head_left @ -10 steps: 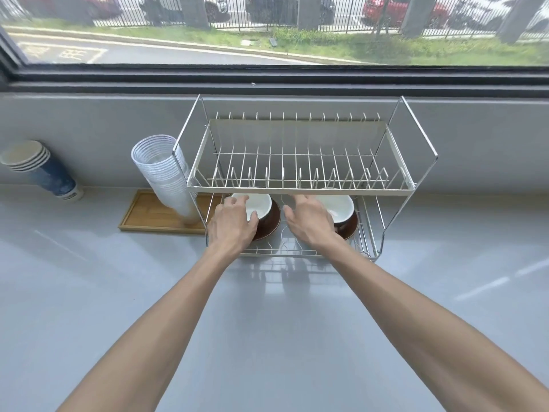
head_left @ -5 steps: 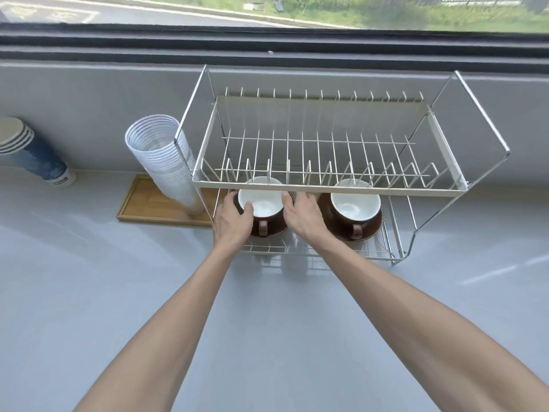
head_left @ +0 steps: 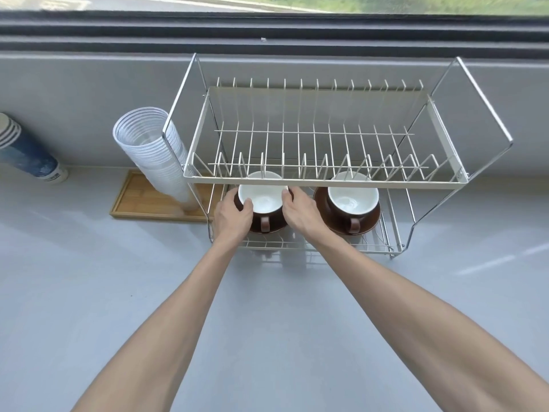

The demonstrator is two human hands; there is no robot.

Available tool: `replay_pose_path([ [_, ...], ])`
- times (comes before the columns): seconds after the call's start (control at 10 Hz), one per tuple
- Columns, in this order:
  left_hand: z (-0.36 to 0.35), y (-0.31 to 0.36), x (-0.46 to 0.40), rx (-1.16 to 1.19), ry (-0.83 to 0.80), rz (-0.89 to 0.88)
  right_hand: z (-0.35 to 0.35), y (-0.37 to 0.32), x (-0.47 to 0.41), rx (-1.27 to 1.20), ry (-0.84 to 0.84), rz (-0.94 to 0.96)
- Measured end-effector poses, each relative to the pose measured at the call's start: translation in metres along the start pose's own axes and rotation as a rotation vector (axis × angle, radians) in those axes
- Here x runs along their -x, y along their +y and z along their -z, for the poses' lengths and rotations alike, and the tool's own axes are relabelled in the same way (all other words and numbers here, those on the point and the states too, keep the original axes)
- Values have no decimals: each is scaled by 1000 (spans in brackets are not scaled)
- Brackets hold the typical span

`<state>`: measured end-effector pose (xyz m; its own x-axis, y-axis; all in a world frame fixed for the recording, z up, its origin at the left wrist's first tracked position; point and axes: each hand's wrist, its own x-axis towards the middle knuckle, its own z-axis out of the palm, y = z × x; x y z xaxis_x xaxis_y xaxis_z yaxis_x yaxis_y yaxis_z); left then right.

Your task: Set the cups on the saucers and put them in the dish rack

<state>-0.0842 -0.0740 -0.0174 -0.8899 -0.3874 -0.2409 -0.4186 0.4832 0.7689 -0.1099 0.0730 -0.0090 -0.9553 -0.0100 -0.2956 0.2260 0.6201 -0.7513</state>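
Left hand: the left hand (head_left: 232,217) is on the left side of the left cup (head_left: 261,200), its grip closed around the cup wall and the edge of the saucer (head_left: 267,228) below.
Right hand: the right hand (head_left: 301,210) is on the right side of the same cup, fingers curled against it; so both hands grip this one set.
Left cup: it stands upright on its brown saucer on the lower shelf of the dish rack (head_left: 320,182), with the handle turned toward the person.
Right cup: the second cup (head_left: 353,200) already sits on its own saucer (head_left: 371,223) on the same shelf, just beside, and no hand touches it.
Upper shelf: it holds nothing.
Handling: I judge the cups are glazed ceramic, so stiff, somewhat heavy, smooth and breakable; a cup can slide on its saucer.
Where to hold: best under the saucer rim from both sides, keeping it level.
Risk: the wire shelf above is close to the cup rim.
Tabletop: the grey tabletop (head_left: 267,322) also carries a wooden tray (head_left: 139,200) with stacked plastic cups (head_left: 148,144).
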Motion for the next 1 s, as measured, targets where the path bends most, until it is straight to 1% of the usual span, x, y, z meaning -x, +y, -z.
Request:
replay_pose_path([
  [0.2,1,5,4,-14,-40,-11,6,2,5,8,-28,-11],
  [0.3,8,10,5,-64,-96,-10,9,1,9,43,-73,-17],
  [0.4,17,14,7,-134,-185,-2,13,0,13,106,-103,-53],
  [0.6,33,18,24,-262,-310,19,24,-3,27,211,-125,-38],
  [0.8,44,26,44,-400,-453,-38,36,-10,48,293,-184,5],
  [1.0,54,38,66,-603,-425,-173,53,-15,73,428,-168,39],
])
